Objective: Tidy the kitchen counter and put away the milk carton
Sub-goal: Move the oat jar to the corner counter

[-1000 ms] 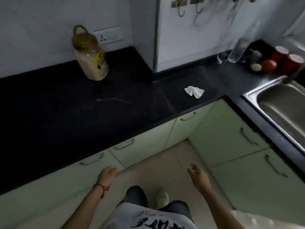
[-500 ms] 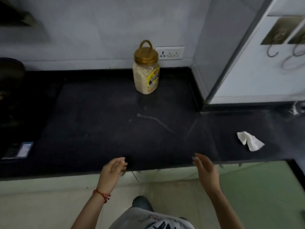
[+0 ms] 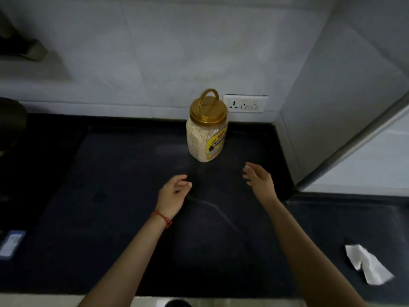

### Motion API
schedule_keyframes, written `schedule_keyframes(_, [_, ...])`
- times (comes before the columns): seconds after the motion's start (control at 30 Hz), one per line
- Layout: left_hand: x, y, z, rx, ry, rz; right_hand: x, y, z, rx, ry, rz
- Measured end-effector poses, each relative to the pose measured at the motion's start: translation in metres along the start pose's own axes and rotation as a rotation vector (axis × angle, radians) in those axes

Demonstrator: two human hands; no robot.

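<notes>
Both hands are reaching over the dark desk (image 3: pixel 110 196), empty, with fingers spread loosely: the left hand (image 3: pixel 173 194) is wearing a red thread on its wrist, and the right hand (image 3: pixel 260 179) is hanging slightly farther forward. No milk carton is showing. Just beyond the hands, a clear jar (image 3: pixel 207 129) of pale grains with a gold handled lid is standing upright near the wall socket (image 3: pixel 245 104). A crumpled white paper (image 3: pixel 365 265) is lying at the right, well apart.

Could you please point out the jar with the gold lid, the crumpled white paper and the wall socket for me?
jar (image 3: pixel 204 140): head view, on its clear body.
crumpled white paper (image 3: pixel 365 264): head view, on its middle.
wall socket (image 3: pixel 245 104): head view, on its white faceplate.
</notes>
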State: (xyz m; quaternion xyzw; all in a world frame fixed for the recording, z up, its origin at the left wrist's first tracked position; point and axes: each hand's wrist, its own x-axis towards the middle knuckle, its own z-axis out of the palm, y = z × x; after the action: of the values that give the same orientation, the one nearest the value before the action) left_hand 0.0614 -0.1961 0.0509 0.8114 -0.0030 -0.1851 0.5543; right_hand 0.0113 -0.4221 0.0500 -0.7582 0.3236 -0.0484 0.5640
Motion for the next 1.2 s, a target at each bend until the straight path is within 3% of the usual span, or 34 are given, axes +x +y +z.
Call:
schedule_keyframes(0.2, [0.067,0.02,0.025,0.021,0.139,0.011,0.103,-0.039,0.03,0.035,-0.019,-0.044])
schedule_keyframes(0.33, [0.104,0.027,0.038,0.05,0.099,0.039,0.139,-0.056,0.056,0.054,-0.072,-0.084])
schedule_keyframes(0.47, [0.127,0.032,0.049,0.015,0.101,0.095,0.156,-0.06,0.068,0.221,-0.132,-0.002])
schedule_keyframes(0.67, [0.142,0.032,0.055,-0.052,0.122,0.105,0.148,-0.049,0.068,0.294,-0.108,-0.022])
schedule_keyframes(0.87, [0.143,0.03,0.044,-0.053,0.037,0.141,0.123,-0.02,0.056,0.282,-0.145,-0.087])
schedule_keyframes(1.2, [0.116,0.034,0.042,-0.188,0.129,0.091,0.092,-0.051,0.039,0.327,-0.154,-0.195])
